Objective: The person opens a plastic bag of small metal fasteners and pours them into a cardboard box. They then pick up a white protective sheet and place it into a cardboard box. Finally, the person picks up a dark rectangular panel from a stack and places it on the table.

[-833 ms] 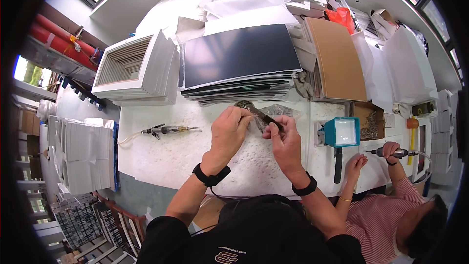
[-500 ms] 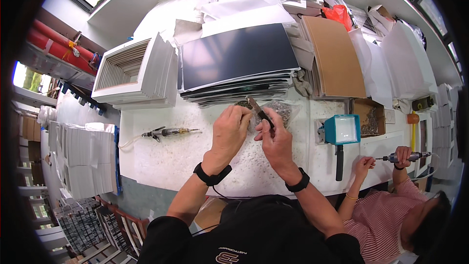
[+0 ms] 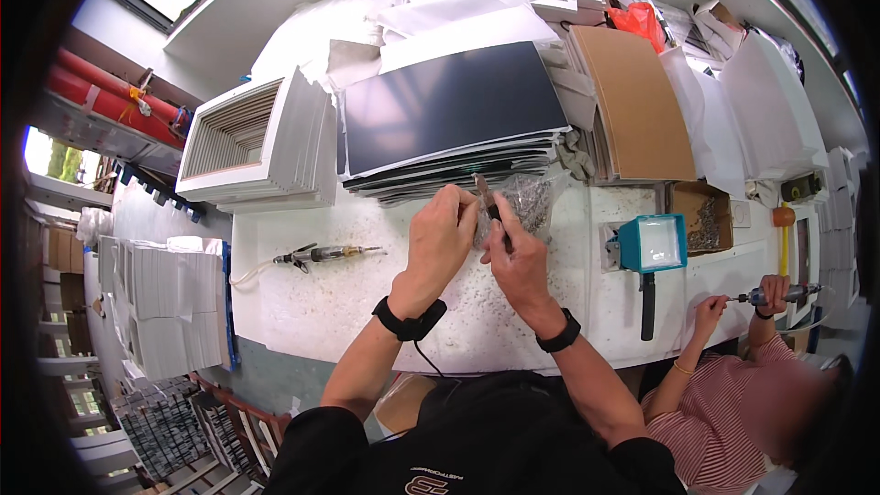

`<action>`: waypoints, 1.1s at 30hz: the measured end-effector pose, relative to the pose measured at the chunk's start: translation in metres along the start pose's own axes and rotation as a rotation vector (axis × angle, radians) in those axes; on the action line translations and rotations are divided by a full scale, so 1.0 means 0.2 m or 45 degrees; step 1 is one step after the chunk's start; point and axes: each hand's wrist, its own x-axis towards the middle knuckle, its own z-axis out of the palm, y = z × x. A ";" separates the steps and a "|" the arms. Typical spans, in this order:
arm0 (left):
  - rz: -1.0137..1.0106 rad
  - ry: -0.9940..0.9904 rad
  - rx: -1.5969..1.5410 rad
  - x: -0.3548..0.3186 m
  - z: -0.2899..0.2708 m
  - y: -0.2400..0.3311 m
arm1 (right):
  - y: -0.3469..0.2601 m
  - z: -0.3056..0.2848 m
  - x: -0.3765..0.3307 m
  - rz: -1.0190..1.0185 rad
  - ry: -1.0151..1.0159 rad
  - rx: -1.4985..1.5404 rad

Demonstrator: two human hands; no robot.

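My right hand [image 3: 520, 261] is closed round a small hand tool [image 3: 486, 194] with a dark grip and a worn metal end pointing away from me. I cannot tell whether it is a knife or pliers. Close beside it, my left hand [image 3: 440, 236] has its fingers pinched together near the tool; whatever they hold is hidden. Just beyond both hands lies a clear plastic bag [image 3: 532, 202] of small metal pieces. The white worktable [image 3: 440, 335] under my hands is sprinkled with small bits. An air screwdriver [image 3: 325, 254] with a hose lies on the table to the left.
Stacked white frames [image 3: 291, 142] stand at the back left, dark glossy panels [image 3: 449, 105] behind my hands, brown boards [image 3: 632, 105] further right. A teal lamp [image 3: 653, 245] and a cardboard box [image 3: 708, 220] of small parts sit right. A co-worker [image 3: 724, 394] holds a power screwdriver [image 3: 770, 294].
The whole view has shifted slightly. My hands stay close together, and the tool's metal end now points more directly away from me. The co-worker still holds the screwdriver.
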 end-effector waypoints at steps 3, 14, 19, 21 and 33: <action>0.035 0.022 0.086 0.03 0.00 -0.01 | 0.04 0.03 0.03 -0.009 0.009 -0.012; 0.070 0.035 0.237 0.09 0.03 -0.03 | 0.11 0.05 0.08 -0.052 0.041 -0.070; 0.011 -0.001 0.116 0.09 0.02 -0.02 | 0.11 0.06 0.09 -0.080 0.048 -0.055; 0.013 -0.004 0.116 0.09 0.03 -0.02 | 0.13 0.06 0.10 -0.083 0.059 -0.043; 0.013 0.033 0.161 0.10 0.04 -0.04 | 0.12 0.06 0.10 -0.071 0.010 -0.058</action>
